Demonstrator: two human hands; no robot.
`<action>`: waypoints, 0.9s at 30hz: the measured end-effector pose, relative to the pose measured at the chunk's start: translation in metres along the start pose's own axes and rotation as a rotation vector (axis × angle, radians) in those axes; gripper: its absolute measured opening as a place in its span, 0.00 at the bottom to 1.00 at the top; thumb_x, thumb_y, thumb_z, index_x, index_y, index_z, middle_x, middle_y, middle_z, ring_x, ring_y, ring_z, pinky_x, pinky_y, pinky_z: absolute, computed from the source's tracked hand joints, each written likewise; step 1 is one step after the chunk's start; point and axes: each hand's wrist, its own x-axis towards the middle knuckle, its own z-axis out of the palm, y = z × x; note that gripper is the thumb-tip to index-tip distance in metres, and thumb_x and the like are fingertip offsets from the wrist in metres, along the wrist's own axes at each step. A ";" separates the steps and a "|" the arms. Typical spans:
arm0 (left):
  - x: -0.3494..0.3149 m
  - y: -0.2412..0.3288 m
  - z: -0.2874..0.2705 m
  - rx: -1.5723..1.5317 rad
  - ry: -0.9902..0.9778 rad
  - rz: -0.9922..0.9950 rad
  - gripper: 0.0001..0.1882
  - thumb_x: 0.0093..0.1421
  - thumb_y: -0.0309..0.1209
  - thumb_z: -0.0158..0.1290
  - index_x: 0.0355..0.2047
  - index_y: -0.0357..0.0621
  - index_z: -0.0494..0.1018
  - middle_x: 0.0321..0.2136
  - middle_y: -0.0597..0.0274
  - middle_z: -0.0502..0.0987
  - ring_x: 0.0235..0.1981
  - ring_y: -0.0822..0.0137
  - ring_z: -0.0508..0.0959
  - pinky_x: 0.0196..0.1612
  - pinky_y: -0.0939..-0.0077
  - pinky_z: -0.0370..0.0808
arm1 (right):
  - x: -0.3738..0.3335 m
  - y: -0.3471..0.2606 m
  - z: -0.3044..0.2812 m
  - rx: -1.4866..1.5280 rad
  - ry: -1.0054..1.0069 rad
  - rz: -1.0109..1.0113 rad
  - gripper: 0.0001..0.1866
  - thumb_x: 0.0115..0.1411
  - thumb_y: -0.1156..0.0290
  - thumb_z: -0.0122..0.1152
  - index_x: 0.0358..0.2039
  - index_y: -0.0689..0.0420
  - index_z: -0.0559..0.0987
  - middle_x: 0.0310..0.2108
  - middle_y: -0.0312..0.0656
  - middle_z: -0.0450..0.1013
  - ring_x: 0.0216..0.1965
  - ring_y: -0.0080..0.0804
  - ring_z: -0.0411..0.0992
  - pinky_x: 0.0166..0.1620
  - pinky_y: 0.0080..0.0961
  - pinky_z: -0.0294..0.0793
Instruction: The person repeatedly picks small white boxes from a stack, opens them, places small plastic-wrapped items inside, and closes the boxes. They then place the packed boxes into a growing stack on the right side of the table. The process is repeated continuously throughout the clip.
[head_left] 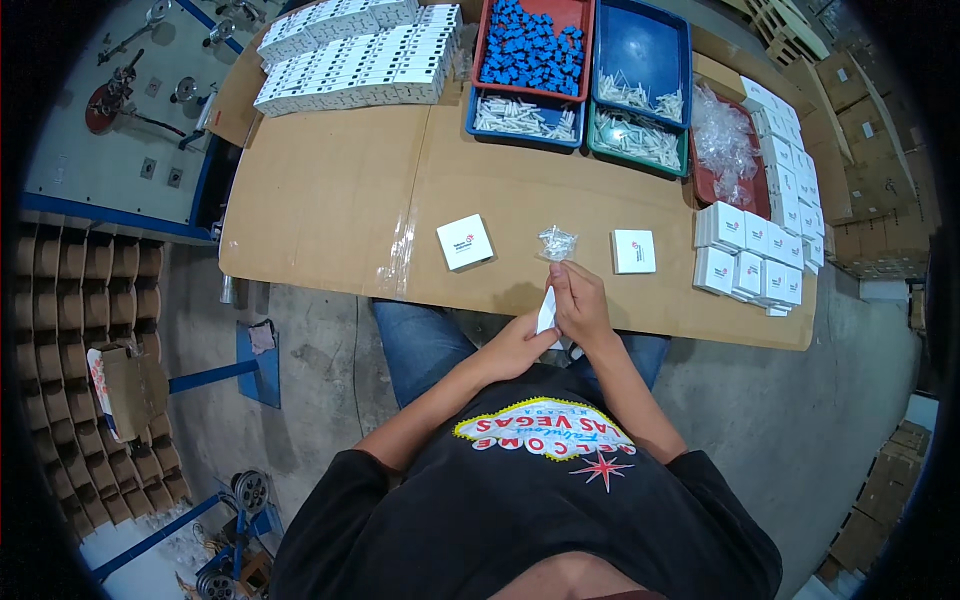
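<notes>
Viewed remotely, the L hand [514,348] had its fingers closed on a small white piece [547,310], held by the front edge of the tabletop [340,210]; the R hand [583,303] had fingers bunched narrow beside it, tips just by a clear bag of small parts [557,243]; I couldn't tell if they gripped anything; one white box [465,242] sat L of the bag, a second box [633,252] R.

The bench [330,200] has a matt brown cardboard surface, where a strip of clear tape [403,240] shines. The small bag [557,243] looks like crinkled, glossy plastic, the blue tray [645,45] like smooth plastic, the white box [464,243] like smooth paperboard. The T-shirt [600,520] is matt black cloth.
</notes>
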 end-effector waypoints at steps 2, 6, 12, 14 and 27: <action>-0.001 0.001 0.001 -0.009 0.003 -0.009 0.15 0.76 0.28 0.48 0.58 0.34 0.71 0.49 0.65 0.78 0.51 0.73 0.75 0.59 0.71 0.72 | 0.000 -0.001 0.001 0.035 0.003 0.035 0.20 0.75 0.68 0.52 0.26 0.65 0.74 0.22 0.49 0.68 0.23 0.47 0.69 0.29 0.40 0.67; -0.002 0.008 0.002 -0.001 -0.009 -0.008 0.15 0.76 0.28 0.47 0.58 0.35 0.71 0.49 0.66 0.78 0.51 0.73 0.75 0.59 0.72 0.72 | 0.002 -0.006 0.002 0.079 0.023 0.045 0.20 0.75 0.68 0.53 0.24 0.65 0.73 0.21 0.49 0.67 0.22 0.48 0.68 0.28 0.41 0.67; -0.005 0.009 0.006 0.037 -0.010 -0.012 0.15 0.75 0.27 0.47 0.58 0.35 0.72 0.48 0.66 0.78 0.50 0.74 0.75 0.58 0.73 0.72 | -0.008 0.006 0.003 0.073 0.078 0.007 0.21 0.75 0.68 0.53 0.23 0.65 0.71 0.20 0.48 0.66 0.20 0.47 0.66 0.27 0.41 0.65; -0.006 0.009 0.006 0.036 -0.015 -0.005 0.15 0.75 0.28 0.48 0.57 0.35 0.72 0.47 0.66 0.78 0.50 0.74 0.76 0.57 0.73 0.72 | -0.009 0.005 0.003 0.082 0.091 0.009 0.21 0.75 0.67 0.54 0.23 0.64 0.71 0.20 0.48 0.66 0.20 0.47 0.66 0.27 0.41 0.64; 0.005 0.011 0.000 -0.107 0.484 0.130 0.18 0.69 0.25 0.53 0.58 0.35 0.72 0.49 0.60 0.81 0.48 0.69 0.79 0.53 0.71 0.76 | 0.002 0.002 -0.008 0.139 0.119 0.165 0.12 0.73 0.65 0.60 0.47 0.62 0.80 0.39 0.46 0.79 0.39 0.35 0.77 0.45 0.31 0.76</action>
